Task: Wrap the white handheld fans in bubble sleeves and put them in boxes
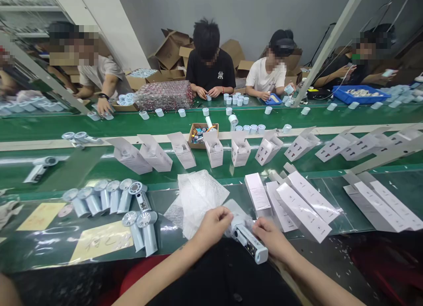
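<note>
In front of my body a light-blue handheld fan lies at a slant, its handle end toward me. Around its far end is a clear bubble-wrap bag. My left hand pinches the bag's edge on the left of the fan. With fingers closed, my right hand grips the bag's other edge, on the right of the handle. Just beyond my left hand lies a stack of flat bubble-wrap bags. Several more light-blue fans are grouped on the table to the left.
White cartons lie to my right. Open white boxes line the green conveyor ahead. Behind them sits a small cardboard tray of parts. Co-workers sit across the line, with light-blue cups before them.
</note>
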`<control>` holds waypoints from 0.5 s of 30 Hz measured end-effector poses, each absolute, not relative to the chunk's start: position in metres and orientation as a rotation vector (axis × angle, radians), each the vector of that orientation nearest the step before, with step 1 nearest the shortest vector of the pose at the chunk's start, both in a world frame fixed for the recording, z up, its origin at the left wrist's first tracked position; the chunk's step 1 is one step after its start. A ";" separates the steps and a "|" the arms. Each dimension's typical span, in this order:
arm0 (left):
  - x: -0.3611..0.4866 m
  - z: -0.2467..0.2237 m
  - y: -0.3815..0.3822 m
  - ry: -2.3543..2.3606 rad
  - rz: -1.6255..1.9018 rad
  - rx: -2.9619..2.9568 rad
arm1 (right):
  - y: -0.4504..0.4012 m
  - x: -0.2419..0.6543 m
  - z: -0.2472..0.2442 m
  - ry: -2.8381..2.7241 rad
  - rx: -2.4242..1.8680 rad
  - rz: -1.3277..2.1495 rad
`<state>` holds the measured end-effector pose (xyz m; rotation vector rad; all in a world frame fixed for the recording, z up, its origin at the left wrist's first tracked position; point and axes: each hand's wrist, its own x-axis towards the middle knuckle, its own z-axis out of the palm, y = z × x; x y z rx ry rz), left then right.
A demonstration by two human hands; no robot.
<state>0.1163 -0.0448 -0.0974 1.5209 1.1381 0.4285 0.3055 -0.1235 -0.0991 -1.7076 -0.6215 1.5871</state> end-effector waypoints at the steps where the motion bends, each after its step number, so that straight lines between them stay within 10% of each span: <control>1: 0.115 -0.092 -0.042 1.158 0.437 1.438 | -0.127 0.313 -0.089 -0.780 -1.781 1.495; 10: 0.103 -0.082 -0.041 0.791 0.298 1.874 | -0.116 0.306 -0.058 -0.626 -1.188 1.849; 15: 0.105 -0.126 -0.048 0.932 0.305 1.515 | -0.070 0.331 -0.077 -1.777 -1.451 1.696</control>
